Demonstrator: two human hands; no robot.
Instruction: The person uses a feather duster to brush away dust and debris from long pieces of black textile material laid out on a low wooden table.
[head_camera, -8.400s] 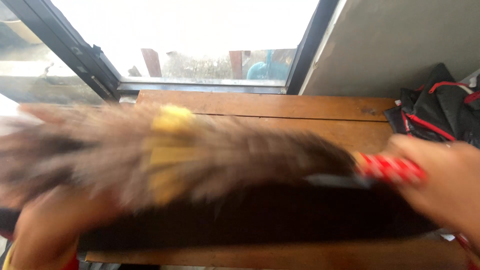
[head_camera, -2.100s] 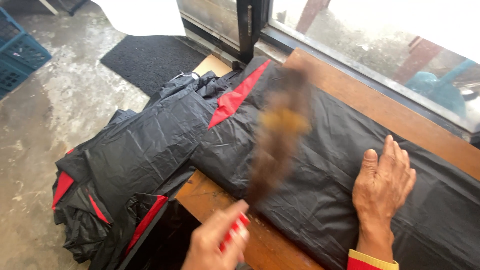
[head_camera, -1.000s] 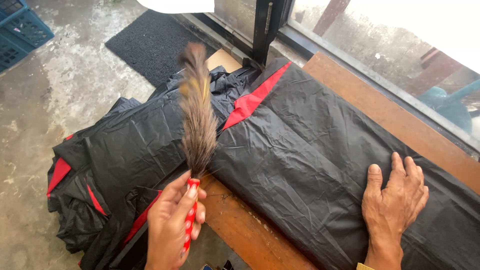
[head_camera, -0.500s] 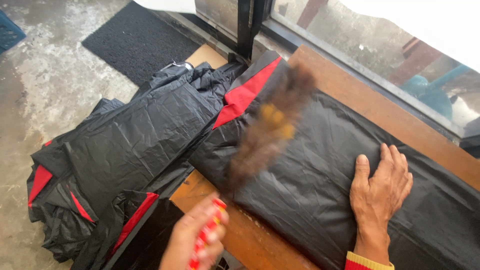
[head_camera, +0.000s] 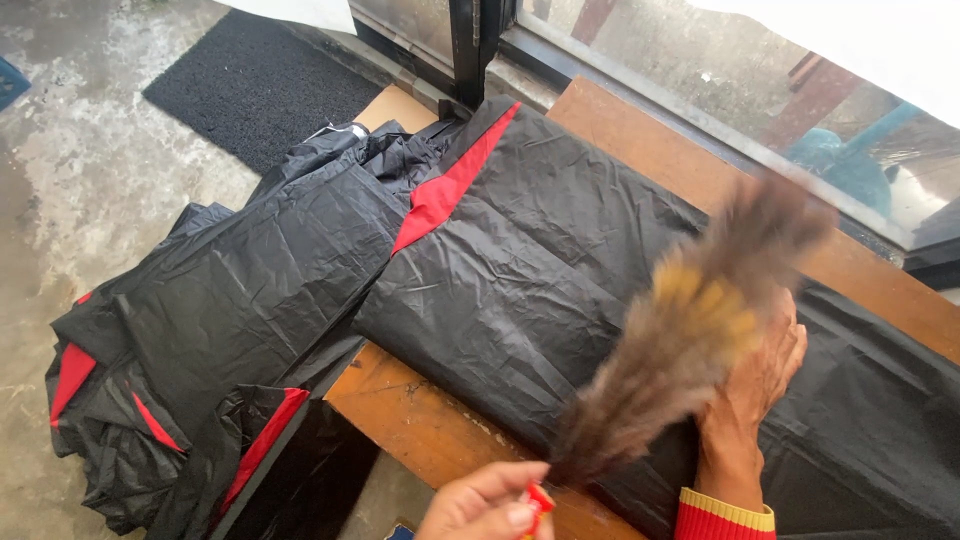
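Left hand (head_camera: 490, 505) grips blurred feather duster (head_camera: 690, 330) over black-red cover (head_camera: 520, 270); right hand (head_camera: 750, 385) flat on cover, wooden table (head_camera: 640, 150).

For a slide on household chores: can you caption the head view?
Left hand sweeps a blurred brown feather duster over a black-and-red plastic sheet on a wooden table; right hand presses the sheet flat.

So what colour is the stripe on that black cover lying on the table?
Red: the stripe crosses the black cover, seen clearly in the head view.
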